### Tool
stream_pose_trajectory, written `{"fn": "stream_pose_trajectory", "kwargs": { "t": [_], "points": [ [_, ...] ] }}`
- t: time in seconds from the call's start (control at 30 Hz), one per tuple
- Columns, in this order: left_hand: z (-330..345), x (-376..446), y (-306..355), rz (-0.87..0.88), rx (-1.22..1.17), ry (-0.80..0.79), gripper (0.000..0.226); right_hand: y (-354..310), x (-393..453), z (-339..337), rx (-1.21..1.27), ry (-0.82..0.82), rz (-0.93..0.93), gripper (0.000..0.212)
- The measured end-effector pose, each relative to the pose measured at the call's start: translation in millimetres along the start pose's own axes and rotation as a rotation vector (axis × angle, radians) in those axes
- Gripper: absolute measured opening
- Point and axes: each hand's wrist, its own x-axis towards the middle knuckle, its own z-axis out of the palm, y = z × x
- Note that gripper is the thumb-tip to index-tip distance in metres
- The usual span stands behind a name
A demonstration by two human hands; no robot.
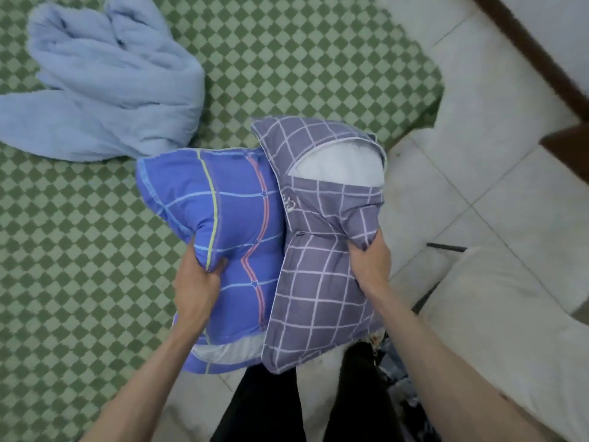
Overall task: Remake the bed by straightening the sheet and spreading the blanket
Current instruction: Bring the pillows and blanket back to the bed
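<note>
**Two pillows in the air, each hanging from one fistful of cloth**

Taking the blue pillow point(220, 237) as the landmark: up and to its left the blanket point(102, 90) is lying in a crumpled heap on the green checked sheet point(63, 250), not yet spread. The sheet is looking fairly flat, though its edge up and to the right of the pillow is sitting uneven.

The left hand point(197, 279) is pinching a bunch of the blue pillow's cover, fingers curled into the cloth. Touching that pillow on its right, the grey pillow point(322, 250) is hanging from the right hand point(369, 263), which is clutching a fold of its case.

Both grips are only on loose fabric, so a pillow is probably at risk of sliding out. White filling is showing through the open ends of both cases; a hard pull could be drawing the case further off. Dropped short, the grey one would be landing on the tiled floor point(497, 193) to the right, since it is hanging partly past the bed's edge. Set down on the blanket, either pillow would be pinning it before spreading.
</note>
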Motion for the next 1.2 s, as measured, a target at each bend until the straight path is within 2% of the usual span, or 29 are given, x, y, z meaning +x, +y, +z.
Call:
{"fn": "stream_pose_trajectory", "kwargs": {
  "t": [0.17, 0.33, 0.47, 0.57, 0.63, 0.7, 0.8, 0.93, 1.03, 1.1, 1.13, 1.2],
  "points": [
    [131.4, -74.3, 87.8, 0.201, 0.127, -0.258, 0.062, 129.7, -22.1, -165.2, 0.176, 0.259, 0.239, 0.046],
    [288.2, -177.9, 164.7, 0.377, 0.223, -0.46, 0.05, 280.5, -42.3, -310.1, 0.217, 0.51, 0.457, 0.045],
    [395.1, -241.9, 223.4, 0.479, 0.329, -0.541, 0.052, 396.5, -32.5, -401.7, 0.091, 0.537, 0.577, 0.029],
    [455.1, -260.4, 257.3, 0.556, 0.419, -0.542, 0.049, 469.6, 0.7, -429.9, -0.095, 0.46, 0.571, 0.038],
    [489.1, -265.1, 275.2, 0.613, 0.464, -0.551, 0.051, 504.4, 22.3, -424.1, -0.095, 0.371, 0.543, 0.045],
    [519.2, -272.6, 289.9, 0.676, 0.511, -0.567, 0.051, 528.3, 35.1, -409.2, 0.08, 0.346, 0.577, 0.042],
    [560.2, -294.1, 303.1, 0.723, 0.564, -0.598, 0.047, 548.3, 37.5, -407.0, 0.361, 0.398, 0.649, 0.033],
    [594.0, -346.5, 316.9, 0.705, 0.519, -0.696, 0.049, 542.4, 3.0, -471.8, 0.696, 0.506, 0.643, 0.036],
    [603.6, -397.0, 318.0, 0.703, 0.436, -0.782, 0.053, 510.4, -43.5, -530.4, 0.905, 0.516, 0.485, 0.055],
    [605.8, -432.5, 303.4, 0.681, 0.324, -0.85, 0.061, 487.8, -63.0, -543.5, 0.769, 0.498, 0.33, 0.063],
    [608.8, -447.5, 292.3, 0.653, 0.262, -0.887, 0.066, 483.2, -65.9, -540.1, 0.585, 0.505, 0.282, 0.069],
    [623.7, -468.8, 264.0, 0.554, 0.225, -0.98, 0.08, 485.5, -55.4, -524.4, 0.075, 0.518, 0.3, 0.088]
  ]
}}
